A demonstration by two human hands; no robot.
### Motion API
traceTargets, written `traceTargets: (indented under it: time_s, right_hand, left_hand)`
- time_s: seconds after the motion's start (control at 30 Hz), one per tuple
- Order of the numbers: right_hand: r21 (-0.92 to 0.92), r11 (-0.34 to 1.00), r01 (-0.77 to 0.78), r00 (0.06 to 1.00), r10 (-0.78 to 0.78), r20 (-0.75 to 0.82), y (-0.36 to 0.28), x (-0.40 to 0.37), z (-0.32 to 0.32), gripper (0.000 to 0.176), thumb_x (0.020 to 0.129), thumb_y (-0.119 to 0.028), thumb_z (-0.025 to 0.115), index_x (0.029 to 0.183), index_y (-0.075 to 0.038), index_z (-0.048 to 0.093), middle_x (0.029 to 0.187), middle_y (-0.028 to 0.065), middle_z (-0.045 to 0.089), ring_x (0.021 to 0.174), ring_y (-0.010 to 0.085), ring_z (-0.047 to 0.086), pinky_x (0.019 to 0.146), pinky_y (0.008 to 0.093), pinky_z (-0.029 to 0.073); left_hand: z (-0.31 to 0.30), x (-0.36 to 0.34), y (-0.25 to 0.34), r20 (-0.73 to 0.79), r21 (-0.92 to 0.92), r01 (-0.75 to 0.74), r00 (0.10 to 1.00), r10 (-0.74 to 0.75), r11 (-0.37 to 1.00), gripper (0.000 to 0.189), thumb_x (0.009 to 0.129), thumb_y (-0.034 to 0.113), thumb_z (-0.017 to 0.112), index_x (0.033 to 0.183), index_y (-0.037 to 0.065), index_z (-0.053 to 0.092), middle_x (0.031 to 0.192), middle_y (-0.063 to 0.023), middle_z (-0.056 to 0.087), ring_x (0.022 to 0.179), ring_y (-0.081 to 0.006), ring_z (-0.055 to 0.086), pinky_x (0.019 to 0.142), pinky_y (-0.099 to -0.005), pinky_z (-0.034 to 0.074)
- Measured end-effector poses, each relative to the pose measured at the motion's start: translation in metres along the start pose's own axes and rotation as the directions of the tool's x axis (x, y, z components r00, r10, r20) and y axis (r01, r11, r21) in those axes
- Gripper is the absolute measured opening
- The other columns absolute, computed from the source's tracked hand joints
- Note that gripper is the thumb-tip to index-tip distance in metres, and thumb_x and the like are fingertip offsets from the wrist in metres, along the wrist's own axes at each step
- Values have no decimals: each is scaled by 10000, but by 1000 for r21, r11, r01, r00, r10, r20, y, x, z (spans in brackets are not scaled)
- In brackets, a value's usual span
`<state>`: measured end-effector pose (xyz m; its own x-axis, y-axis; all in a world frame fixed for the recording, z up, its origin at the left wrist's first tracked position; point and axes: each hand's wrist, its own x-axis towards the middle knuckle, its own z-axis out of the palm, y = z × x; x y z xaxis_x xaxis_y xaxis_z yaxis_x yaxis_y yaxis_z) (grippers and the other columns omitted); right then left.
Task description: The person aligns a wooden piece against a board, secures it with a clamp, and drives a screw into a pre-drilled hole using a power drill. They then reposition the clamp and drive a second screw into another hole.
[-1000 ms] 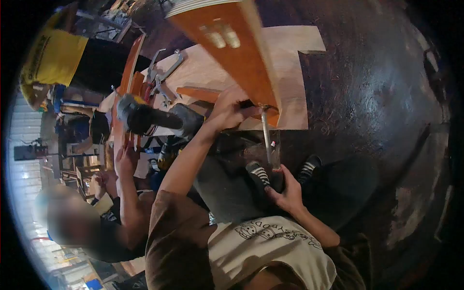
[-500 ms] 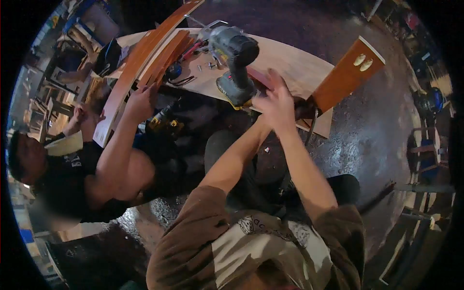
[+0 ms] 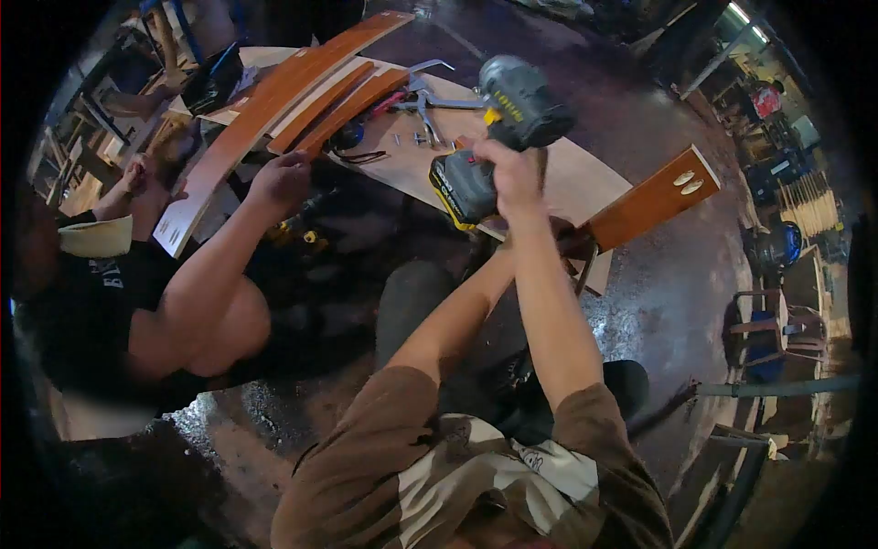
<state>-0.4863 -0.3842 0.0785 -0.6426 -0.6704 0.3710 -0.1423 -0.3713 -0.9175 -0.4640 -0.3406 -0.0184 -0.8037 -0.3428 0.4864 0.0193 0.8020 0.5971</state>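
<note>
My right hand (image 3: 518,176) is wrapped round the handle of a black and yellow cordless drill (image 3: 529,102), raised over the pale wooden panel. Its battery base points down and left. My left forearm (image 3: 476,297) passes behind my right forearm. In shadow at the lower end of an orange-brown board (image 3: 649,201) lies my left hand (image 3: 565,240); its fingers are mostly hidden. Two pale oval marks show near that board's far end. Metal clamps (image 3: 428,108) and small screws rest on the pale panel (image 3: 576,169), left of the drill.
At the left, a person in black (image 3: 101,311) has a hand (image 3: 282,183) at long curved brown boards (image 3: 274,91). Below that hand, a second yellow drill (image 3: 306,236) sits in shadow. A wooden chair (image 3: 777,325) and stacked wood stand at the right.
My right hand, spread beside the drill before, now grips its handle. The drill has moved right and turned. The whole view has shifted a little, and the metal clamps are now more visible.
</note>
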Motion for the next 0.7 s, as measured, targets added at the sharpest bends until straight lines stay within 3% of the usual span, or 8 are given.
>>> traceTargets:
  time_s: [0.17,0.23,0.3,0.37,0.4,0.47,0.57,0.7]
  right_hand:
    - [-227,973,42,996,-24,82,-157,-34,-43,272,813,-75,796,1038,28,683,930,104,688,800,209,669,713,371,540]
    - [-439,599,670,706,-331,626,-190,-50,-108,284,887,-158,744,1077,45,686,945,119,674,824,223,654,799,392,544]
    - [-485,871,-82,992,116,42,-239,-99,-110,375,915,-227,691,1143,69,670,1001,149,666,905,239,650,902,421,529]
    - [-451,833,-320,929,370,24,-269,-113,-157,445,872,-207,706,1214,71,638,1037,164,660,949,233,645,945,433,516]
    - [-470,819,-330,924,381,16,-276,-131,-182,445,872,-207,706,1214,71,638,1037,164,660,949,233,645,945,433,516]
    - [-969,190,160,986,21,167,-276,-174,-222,434,800,-58,788,1207,38,673,975,93,714,960,226,677,890,350,528]
    - [-568,690,-449,887,268,-376,-287,-171,-184,526,723,39,807,1230,9,670,1053,78,706,986,226,668,920,368,525]
    - [-710,448,-543,833,399,-385,-293,-162,-218,568,742,2,844,1272,-38,643,1127,67,696,1017,211,657,925,373,523]
  left_hand:
    - [-37,29,29,54,-12,114,992,-113,993,450,1003,348,580,1340,51,621,1324,-114,666,1301,-197,569,1148,-448,390]
    - [-14,27,15,89,-52,120,989,-116,991,453,1007,349,574,1345,49,618,1331,-116,664,1306,-195,566,1152,-449,388]
    - [36,24,-28,48,7,-116,992,115,993,316,914,367,668,1119,150,772,1127,-70,727,1145,-220,646,1067,-410,411]
    - [30,24,-22,137,-6,-67,988,67,998,295,860,371,705,1088,206,794,1131,-50,728,1160,-216,633,1050,-391,408]
    - [29,25,-24,135,-11,-69,988,70,998,305,843,342,714,1097,191,787,1109,-41,732,1159,-221,633,1069,-392,400]
    - [27,26,-25,134,-32,-70,988,74,997,318,825,313,723,1106,175,781,1087,-31,736,1158,-226,633,1087,-393,391]
    - [23,35,-32,208,-86,-64,975,81,994,329,794,332,753,1095,203,787,1094,-32,734,1174,-233,629,1088,-412,394]
    - [14,57,-41,356,-98,-170,914,194,981,394,722,297,825,1102,204,779,1036,-65,756,1046,-295,687,952,-445,507]
